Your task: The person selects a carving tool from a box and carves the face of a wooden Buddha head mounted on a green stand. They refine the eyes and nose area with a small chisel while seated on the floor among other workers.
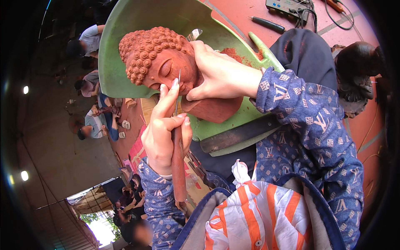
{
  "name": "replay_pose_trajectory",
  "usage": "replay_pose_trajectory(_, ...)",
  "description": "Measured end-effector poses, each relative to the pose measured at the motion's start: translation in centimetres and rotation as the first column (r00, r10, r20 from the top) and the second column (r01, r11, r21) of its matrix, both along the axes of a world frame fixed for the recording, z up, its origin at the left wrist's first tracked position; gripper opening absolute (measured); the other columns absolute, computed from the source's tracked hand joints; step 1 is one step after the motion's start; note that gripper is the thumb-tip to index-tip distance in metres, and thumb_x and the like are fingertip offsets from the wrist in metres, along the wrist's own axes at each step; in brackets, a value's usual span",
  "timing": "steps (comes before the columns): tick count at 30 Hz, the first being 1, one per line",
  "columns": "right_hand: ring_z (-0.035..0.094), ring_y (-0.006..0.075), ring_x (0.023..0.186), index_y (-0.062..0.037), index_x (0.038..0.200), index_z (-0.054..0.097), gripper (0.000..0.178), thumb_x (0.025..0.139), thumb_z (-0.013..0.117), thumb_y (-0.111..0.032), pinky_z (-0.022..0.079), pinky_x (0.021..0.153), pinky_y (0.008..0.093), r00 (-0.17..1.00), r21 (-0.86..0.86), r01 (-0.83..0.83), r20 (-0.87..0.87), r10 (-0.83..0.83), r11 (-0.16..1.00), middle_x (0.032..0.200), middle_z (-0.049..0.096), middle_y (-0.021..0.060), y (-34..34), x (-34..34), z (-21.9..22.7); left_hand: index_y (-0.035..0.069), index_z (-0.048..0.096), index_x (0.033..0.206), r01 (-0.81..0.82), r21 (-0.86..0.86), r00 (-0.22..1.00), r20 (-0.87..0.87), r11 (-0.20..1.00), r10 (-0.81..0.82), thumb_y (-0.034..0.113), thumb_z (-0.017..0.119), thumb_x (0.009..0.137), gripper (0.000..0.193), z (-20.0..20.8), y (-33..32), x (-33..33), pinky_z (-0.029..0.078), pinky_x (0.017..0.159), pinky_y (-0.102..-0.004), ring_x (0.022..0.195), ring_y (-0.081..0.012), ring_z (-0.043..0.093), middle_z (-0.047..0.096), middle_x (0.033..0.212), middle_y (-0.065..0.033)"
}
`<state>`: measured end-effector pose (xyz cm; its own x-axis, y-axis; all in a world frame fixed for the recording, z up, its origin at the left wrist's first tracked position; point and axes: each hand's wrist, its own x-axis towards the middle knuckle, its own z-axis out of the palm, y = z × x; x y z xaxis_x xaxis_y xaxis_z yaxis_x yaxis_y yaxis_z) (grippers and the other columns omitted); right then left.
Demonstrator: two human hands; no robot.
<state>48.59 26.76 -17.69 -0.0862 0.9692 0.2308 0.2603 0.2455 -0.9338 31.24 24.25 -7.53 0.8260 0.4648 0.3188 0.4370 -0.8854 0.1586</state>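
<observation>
With left fingers [166, 102], gripping a tool [178, 162]; with right fingers [199, 92], grasping a reddish head [166, 62], already shaped; apparently down to fine detailing.

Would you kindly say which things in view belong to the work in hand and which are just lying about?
In use: pointed tool, held in the left hand; reddish carved head, steadied by the right hand; green plastic support beneath it.

Apparently lying about: black pen-shaped tool; grey box; dark carved object.

Workshop: carving tool [178, 162], carved head [160, 60]
</observation>
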Motion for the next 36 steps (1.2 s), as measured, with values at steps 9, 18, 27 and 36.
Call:
replay_pose_trajectory(9,0.054,0.0477,0.108,0.0153,0.117,0.03,0.084,0.065,0.078,-0.03,0.046,0.092,0.0428,1.0,0.005,0.009,-0.001,-0.009,1.0,0.116,0.047,0.0379,0.0,-0.1,-0.1,0.001,0.038,0.096,-0.091,-0.038,0.992,0.087,0.995,0.094,-0.007,0.048,0.088,0.015,-1.1,-0.6,0.3,0.042,0.103,-0.0465,0.123,-0.0418,0.049,0.045,0.131,-0.0344)
replay_pose_trajectory(18,0.054,0.0482,0.108,0.0159,0.117,0.03,0.085,0.065,0.078,-0.03,0.046,0.092,0.0436,1.0,-0.012,-0.005,-0.011,0.005,1.0,0.115,0.047,0.038,0.1,0.0,0.1,-0.001,0.041,0.096,-0.133,0.079,0.985,0.116,0.988,0.123,-0.006,0.051,0.087,0.015,-2.3,-1.1,0.9,0.043,0.101,-0.0468,0.122,-0.0421,0.051,0.048,0.127,-0.0347)
replay_pose_trajectory(27,0.053,0.0484,0.108,0.0162,0.117,0.031,0.083,0.065,0.078,-0.029,0.046,0.092,0.0433,1.0,0.006,0.02,0.01,-0.02,1.0,0.116,0.047,0.0381,0.1,-0.1,-0.1,-0.001,0.043,0.096,-0.123,0.194,0.992,0.023,0.973,0.121,-0.007,0.054,0.085,0.016,-2.2,-0.7,0.7,0.045,0.099,-0.0453,0.121,-0.0419,0.052,0.052,0.126,-0.0317)
replay_pose_trajectory(36,0.053,0.0479,0.109,0.0165,0.118,0.03,0.085,0.065,0.078,-0.029,0.046,0.093,0.043,1.0,-0.001,-0.007,0.001,0.007,1.0,0.116,0.047,0.0378,0.0,0.0,0.2,-0.003,0.043,0.094,-0.127,0.159,0.991,0.054,0.979,0.12,-0.008,0.053,0.085,0.014,-2.0,-1.1,1.0,0.046,0.099,-0.0474,0.121,-0.0437,0.051,0.051,0.125,-0.0334)
